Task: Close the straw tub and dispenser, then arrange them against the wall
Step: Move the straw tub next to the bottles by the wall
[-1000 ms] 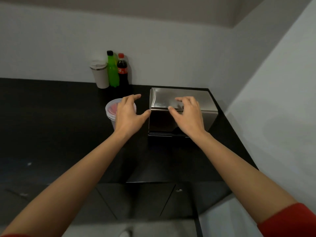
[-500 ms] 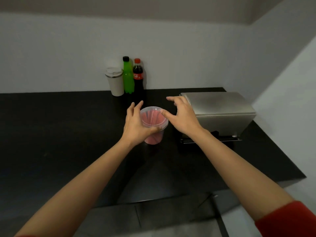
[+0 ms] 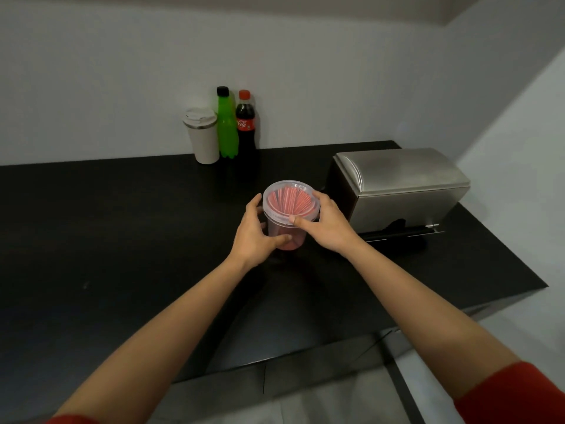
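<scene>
The tub [image 3: 286, 218] of red straws [image 3: 289, 199] stands mid-counter [image 3: 122, 240], lid [image 3: 291, 201] on. Left hand [image 3: 255, 235] grips its wall; right hand [image 3: 325, 226] grips the lid rim. Dispenser [image 3: 397, 188] at 3 o'clock, shut. At 11 o'clock: cup [image 3: 203, 134], green bottle [image 3: 227, 123], "Coca-Cola" bottle [image 3: 245, 123].

Clear straw tub [image 3: 287, 223] upright, lid apparently on; steel dispenser [image 3: 400, 191] closed.

The left hand [image 3: 255, 232] covers the near left wall of the straw tub [image 3: 289, 215], and the right hand [image 3: 325, 226] hides its right side. The table [image 3: 122, 240] runs off the left edge. Both sleeves are cut by the bottom edge.
</scene>
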A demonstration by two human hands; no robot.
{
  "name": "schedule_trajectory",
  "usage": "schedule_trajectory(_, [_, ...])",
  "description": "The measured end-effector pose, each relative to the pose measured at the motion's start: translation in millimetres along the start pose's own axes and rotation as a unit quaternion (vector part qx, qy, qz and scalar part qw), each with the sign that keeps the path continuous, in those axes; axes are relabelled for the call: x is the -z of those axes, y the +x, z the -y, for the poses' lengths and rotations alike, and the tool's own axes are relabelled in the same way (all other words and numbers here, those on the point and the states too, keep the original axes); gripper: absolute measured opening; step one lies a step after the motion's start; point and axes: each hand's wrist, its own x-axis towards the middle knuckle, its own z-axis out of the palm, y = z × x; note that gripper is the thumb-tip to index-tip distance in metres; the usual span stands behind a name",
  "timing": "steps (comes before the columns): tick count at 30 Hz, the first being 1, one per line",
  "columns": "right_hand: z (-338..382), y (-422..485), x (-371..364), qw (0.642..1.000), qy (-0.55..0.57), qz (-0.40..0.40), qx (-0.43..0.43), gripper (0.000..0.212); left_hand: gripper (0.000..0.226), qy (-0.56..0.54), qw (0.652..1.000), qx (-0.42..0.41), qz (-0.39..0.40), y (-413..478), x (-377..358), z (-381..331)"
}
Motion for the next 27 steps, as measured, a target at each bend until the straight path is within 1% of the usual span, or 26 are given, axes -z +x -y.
schedule_trajectory(3, [-0.7, 1.5, -2.0, 1.0, 0.008, -0.012, 0.006, 0.078, 0.095, -0.013, 1.0, 0.0, 0.004, 2.6, -0.5, -0.4])
schedule_trajectory(6, [0.3, 2.6, -3.3, 1.0, 0.023, -0.017, 0.007, 0.077, 0.09, -0.014, 1.0, 0.003, -0.001, 8.8, 0.4, 0.2])
schedule_trajectory(13, [3.2, 19.9, -5.3, 0.999, 0.036, -0.018, -0.003, 0.079, 0.088, -0.009, 1.0, -0.004, -0.014, 25.9, 3.0, 0.2])
schedule_trajectory(17, [3.3, 33.6, -7.3, 0.998, 0.052, -0.023, 0.005, 0.078, 0.087, -0.008, 1.0, -0.004, -0.018, 40.0, 5.4, 0.1])
schedule_trajectory(24, [-2.7, 70.4, -12.2, 0.994, 0.109, -0.028, -0.012, 0.083, 0.086, -0.004, 1.0, 0.0, -0.026, 75.0, 6.2, -3.0])
schedule_trajectory(27, [-4.3, 86.6, -17.6, 0.985, 0.165, -0.035, -0.028, 0.083, 0.087, -0.009, 0.999, 0.003, -0.032, 92.2, 5.5, -3.1])
